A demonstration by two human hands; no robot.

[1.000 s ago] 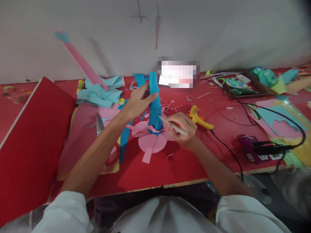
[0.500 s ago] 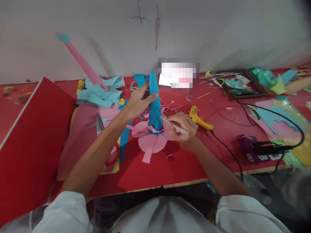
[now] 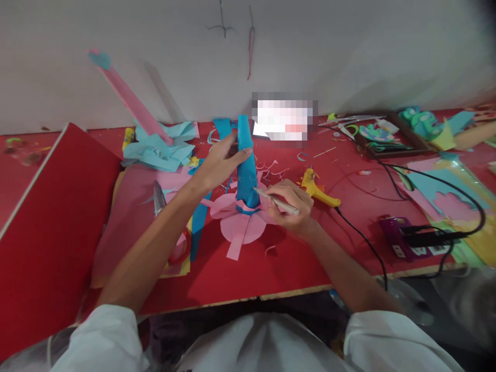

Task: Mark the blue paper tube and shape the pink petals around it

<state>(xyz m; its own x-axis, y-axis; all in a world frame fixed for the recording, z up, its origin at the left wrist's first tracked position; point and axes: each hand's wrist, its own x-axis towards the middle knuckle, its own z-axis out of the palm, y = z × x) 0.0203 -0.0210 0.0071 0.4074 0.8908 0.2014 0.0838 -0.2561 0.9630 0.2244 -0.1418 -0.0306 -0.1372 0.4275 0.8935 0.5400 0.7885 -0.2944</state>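
A blue paper tube stands upright on a round pink paper piece with cut flaps, on the red table. My left hand is closed round the upper part of the tube. A whitish stick is pinched in my right hand, and its tip touches the tube near the base.
A yellow glue gun with a black cord lies right of my right hand. Scissors with red handles lie on pink paper at the left. Blue paper scraps, a red board, a purple power strip and paper crafts surround the work.
My right hand and the stick have shifted very slightly; the left hand and tube stay where they were.
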